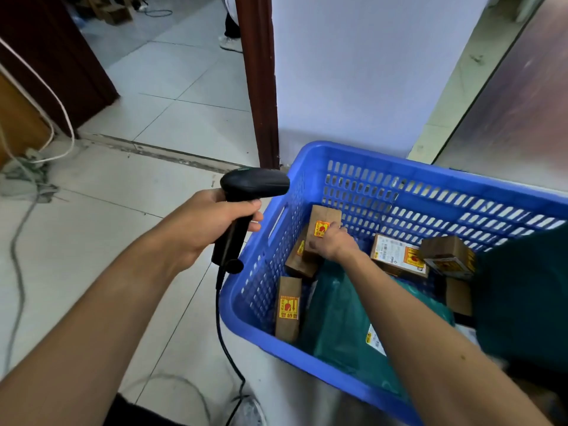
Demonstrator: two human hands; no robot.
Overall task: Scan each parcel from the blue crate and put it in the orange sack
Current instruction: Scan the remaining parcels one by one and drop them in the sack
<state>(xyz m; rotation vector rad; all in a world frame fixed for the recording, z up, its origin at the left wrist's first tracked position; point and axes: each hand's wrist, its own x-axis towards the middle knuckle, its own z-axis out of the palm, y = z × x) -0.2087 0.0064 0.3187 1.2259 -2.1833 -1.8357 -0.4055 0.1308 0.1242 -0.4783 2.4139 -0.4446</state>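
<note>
I log: left grip [212,232] wrapped round scanner [250,182], held beside crate [399,162], ready; right grip [333,245] clasps box [324,218] for lifting to scan.

Parcel-sorting room; blue crate [430,192] of labelled parcels [288,309], barcode scanner [255,182]

Scanner [255,181] in L hand [206,224]; R hand [333,242] round parcel [326,214] in crate [307,153]
</note>
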